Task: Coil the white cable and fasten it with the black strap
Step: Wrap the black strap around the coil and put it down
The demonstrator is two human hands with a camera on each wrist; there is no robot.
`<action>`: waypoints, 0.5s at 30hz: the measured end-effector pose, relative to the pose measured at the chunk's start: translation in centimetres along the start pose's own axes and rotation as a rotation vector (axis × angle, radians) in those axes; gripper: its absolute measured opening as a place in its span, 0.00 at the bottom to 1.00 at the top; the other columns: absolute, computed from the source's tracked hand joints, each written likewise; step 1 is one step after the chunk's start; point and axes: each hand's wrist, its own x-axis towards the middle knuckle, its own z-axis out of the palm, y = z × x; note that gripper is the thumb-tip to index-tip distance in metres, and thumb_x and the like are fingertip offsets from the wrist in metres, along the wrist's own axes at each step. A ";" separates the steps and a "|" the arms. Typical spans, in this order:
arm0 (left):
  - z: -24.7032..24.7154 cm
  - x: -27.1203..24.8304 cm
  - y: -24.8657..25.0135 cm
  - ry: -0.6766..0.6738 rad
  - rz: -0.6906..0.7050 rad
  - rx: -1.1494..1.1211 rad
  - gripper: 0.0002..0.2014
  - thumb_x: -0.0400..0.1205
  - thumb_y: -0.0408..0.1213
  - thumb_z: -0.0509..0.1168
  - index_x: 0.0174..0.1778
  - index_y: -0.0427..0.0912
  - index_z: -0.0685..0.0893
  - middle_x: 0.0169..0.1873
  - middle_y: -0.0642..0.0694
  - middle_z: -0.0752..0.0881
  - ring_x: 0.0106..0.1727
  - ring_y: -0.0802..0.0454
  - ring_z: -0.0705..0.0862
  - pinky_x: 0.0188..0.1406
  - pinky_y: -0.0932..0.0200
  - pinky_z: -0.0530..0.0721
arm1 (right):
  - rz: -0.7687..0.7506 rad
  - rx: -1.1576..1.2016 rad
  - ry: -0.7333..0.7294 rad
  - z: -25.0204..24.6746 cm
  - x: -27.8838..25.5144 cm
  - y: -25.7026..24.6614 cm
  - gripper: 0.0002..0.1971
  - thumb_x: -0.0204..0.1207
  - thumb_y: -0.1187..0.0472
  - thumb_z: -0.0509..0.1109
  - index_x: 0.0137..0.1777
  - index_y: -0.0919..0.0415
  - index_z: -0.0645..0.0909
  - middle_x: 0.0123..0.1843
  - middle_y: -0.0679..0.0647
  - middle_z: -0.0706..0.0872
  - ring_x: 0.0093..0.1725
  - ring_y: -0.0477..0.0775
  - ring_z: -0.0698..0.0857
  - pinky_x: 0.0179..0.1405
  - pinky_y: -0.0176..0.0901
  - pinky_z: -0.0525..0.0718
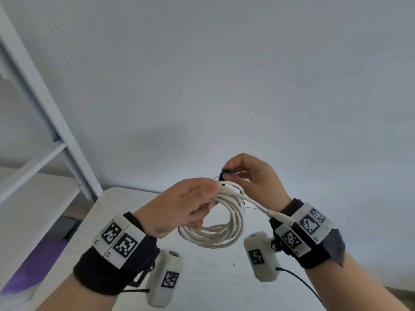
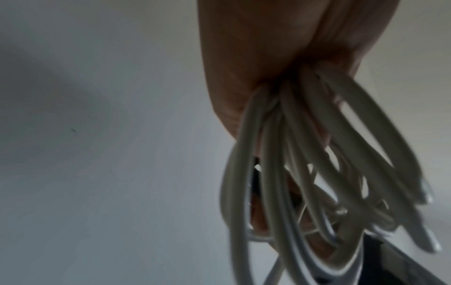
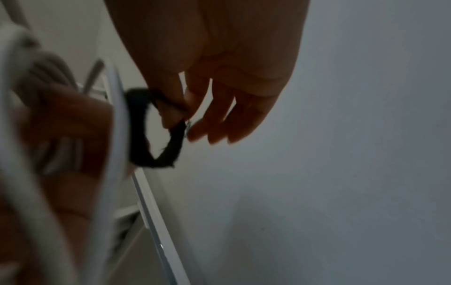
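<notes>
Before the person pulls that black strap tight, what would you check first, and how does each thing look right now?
1. White cable gathered in loops: ok.
2. Left hand grips the bundle: ok.
3. Right hand pinches the black fabric strap: ok.
4. Strap passes round every loop: cannot tell; the wrist view shows it against one strand.
5. Cable's white plug end tucked in: not ok, it sticks out toward the right wrist.
6. Strap fastened: not ok, it hangs in an open loop.

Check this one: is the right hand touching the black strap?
Touching. The right wrist view shows the right hand pinching the black strap between thumb and fingertip, beside the white cable.
</notes>
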 end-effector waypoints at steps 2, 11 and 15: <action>0.2 0.2 0.2 0.013 -0.005 0.002 0.18 0.75 0.55 0.59 0.25 0.48 0.72 0.14 0.52 0.61 0.17 0.56 0.55 0.19 0.68 0.64 | 0.009 0.150 -0.056 -0.2 -0.3 -0.8 0.06 0.71 0.70 0.69 0.42 0.59 0.80 0.41 0.55 0.87 0.43 0.56 0.87 0.48 0.53 0.86; 0.0 0.4 0.6 0.114 0.015 0.036 0.19 0.75 0.57 0.60 0.28 0.46 0.74 0.15 0.51 0.61 0.18 0.54 0.55 0.21 0.64 0.63 | -0.074 0.263 -0.048 -0.4 -0.7 -1.5 0.06 0.69 0.67 0.71 0.38 0.72 0.80 0.43 0.70 0.85 0.32 0.63 0.82 0.24 0.39 0.80; 0.2 0.4 0.6 0.155 0.015 0.042 0.18 0.79 0.52 0.58 0.27 0.46 0.74 0.15 0.52 0.62 0.17 0.56 0.56 0.21 0.64 0.62 | -0.038 0.258 -0.022 -0.3 -0.9 -1.7 0.07 0.66 0.68 0.73 0.36 0.56 0.80 0.37 0.69 0.81 0.28 0.59 0.77 0.20 0.39 0.76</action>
